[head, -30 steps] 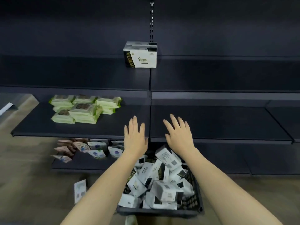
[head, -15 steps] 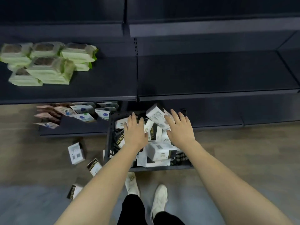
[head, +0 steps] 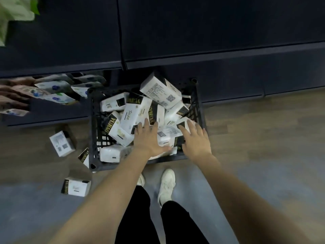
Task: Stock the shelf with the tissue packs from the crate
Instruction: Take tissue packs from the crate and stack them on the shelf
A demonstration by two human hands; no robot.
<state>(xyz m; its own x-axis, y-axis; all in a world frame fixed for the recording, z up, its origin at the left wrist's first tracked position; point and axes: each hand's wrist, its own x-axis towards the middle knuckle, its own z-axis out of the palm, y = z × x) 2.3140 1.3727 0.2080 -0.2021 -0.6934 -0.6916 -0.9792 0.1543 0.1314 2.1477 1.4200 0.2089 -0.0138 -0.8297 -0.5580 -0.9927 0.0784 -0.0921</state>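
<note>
Reaching down, I hold my left hand and right hand over the black crate on the floor at my feet, fingers spread and straight, gripping nothing. White tissue packs lie jumbled inside; whether my fingertips touch them I cannot tell. Three more packs lie on the floor at nine o'clock of the crate. At twelve o'clock stands the dark shelf.
</note>
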